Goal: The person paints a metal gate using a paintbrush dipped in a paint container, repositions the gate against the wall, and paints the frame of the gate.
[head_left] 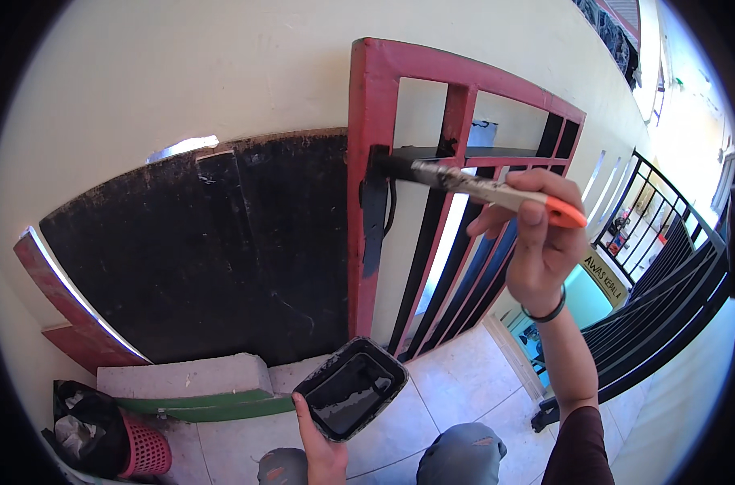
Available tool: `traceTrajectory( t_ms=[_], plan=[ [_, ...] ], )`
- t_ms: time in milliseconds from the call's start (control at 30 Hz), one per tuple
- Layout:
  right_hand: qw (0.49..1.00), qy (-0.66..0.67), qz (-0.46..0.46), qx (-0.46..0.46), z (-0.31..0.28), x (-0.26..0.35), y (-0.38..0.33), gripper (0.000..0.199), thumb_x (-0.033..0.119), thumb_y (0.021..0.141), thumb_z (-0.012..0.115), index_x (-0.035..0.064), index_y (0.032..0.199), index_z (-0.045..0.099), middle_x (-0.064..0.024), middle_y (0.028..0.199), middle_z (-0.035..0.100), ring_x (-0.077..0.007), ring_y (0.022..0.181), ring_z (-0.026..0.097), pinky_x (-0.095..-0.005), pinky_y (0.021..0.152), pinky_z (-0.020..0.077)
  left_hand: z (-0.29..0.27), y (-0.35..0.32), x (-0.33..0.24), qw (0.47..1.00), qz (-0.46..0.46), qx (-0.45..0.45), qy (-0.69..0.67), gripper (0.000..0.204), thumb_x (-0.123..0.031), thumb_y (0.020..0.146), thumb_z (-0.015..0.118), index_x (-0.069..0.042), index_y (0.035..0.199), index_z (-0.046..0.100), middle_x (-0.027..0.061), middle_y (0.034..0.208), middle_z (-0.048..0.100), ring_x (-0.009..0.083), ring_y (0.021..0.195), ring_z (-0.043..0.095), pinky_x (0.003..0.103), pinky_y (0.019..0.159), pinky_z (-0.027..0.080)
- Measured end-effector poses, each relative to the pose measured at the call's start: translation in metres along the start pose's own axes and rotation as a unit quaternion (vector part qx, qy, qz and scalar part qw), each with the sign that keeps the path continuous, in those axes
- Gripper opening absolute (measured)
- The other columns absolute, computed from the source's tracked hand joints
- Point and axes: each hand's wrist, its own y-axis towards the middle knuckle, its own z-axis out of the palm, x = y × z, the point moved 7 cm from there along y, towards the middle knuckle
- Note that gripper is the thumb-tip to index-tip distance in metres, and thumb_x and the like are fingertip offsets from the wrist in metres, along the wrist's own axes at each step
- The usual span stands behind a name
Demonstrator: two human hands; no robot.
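Observation:
My right hand [541, 234] pinches the handle of a paintbrush [489, 191], pale with an orange end. The brush's black bristles touch the upright of a red metal gate frame [473, 77]. A patch of wet-looking black paint [374, 218] covers part of that upright, and several of the gate's bars are black too. Low in front of me, my left hand [323, 453] holds a black rectangular tray [353, 392] by its edge, thumb along the near left side. Dark, shiny paint lies in the tray.
A black panel [198, 267] leans on the cream wall behind the gate. At lower left stand a pink basket [147, 444] with a black bag and a white ledge with green trim [190, 384]. Black stair railings [667, 299] rise at right; my knees are below.

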Motion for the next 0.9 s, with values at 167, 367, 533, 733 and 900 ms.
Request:
traceTrajectory(
  t_ms=[167,367,533,733,900],
  plan=[
    [0.997,0.017,0.066,-0.039,-0.004,-0.025,-0.017,0.03,0.023,0.111,0.052,-0.0029,0.127,0.054,-0.0171,0.105,0.072,-0.0178,0.076,0.076,-0.0222,0.059,0.0542,-0.002,-0.001,0.002,1.0,-0.001,-0.004,0.007,0.058,-0.054,0.108,0.05,-0.009,0.145,0.055,0.0119,0.142,0.063,0.0295,0.128,0.063,0.046,0.109,0.051],
    [0.977,-0.001,0.116,-0.179,-0.033,-0.025,-0.046,0.031,0.027,0.113,0.048,-0.0012,0.126,0.05,-0.0204,0.097,0.074,-0.0185,0.071,0.075,-0.0238,0.058,0.0543,0.003,-0.007,0.0,1.0,-0.013,-0.003,0.007,0.059,-0.055,0.108,0.051,-0.008,0.143,0.057,0.0111,0.142,0.064,0.028,0.128,0.062,0.045,0.109,0.049],
    [0.98,0.07,0.111,-0.15,-0.004,-0.034,-0.049,0.03,0.025,0.112,0.05,-0.0009,0.127,0.051,-0.02,0.097,0.075,-0.0183,0.071,0.075,-0.023,0.058,0.0541,0.011,-0.021,-0.006,0.988,-0.069,-0.132,-0.033,0.061,-0.039,0.106,0.059,-0.003,0.153,0.048,0.0196,0.152,0.052,0.0381,0.138,0.051,0.051,0.114,0.044],
    [0.97,-0.076,0.07,-0.22,-0.049,-0.037,-0.072,0.032,0.027,0.113,0.048,-0.0013,0.127,0.051,-0.0198,0.099,0.075,-0.0169,0.071,0.075,-0.0237,0.059,0.0546,0.001,-0.018,-0.005,0.992,-0.07,-0.105,0.022,0.066,-0.054,0.106,0.053,-0.006,0.151,0.051,0.0146,0.149,0.059,0.0329,0.137,0.057,0.049,0.116,0.046],
    [0.956,-0.237,-0.107,-0.137,-0.004,-0.014,-0.078,0.027,0.013,0.096,0.073,0.0004,0.119,0.065,-0.0167,0.101,0.075,-0.0231,0.069,0.074,-0.0276,0.059,0.0549,0.006,-0.014,-0.007,0.995,-0.041,-0.079,0.04,0.067,-0.057,0.107,0.049,-0.006,0.152,0.05,0.0161,0.151,0.057,0.0339,0.138,0.056,0.05,0.117,0.045]
  ],
)
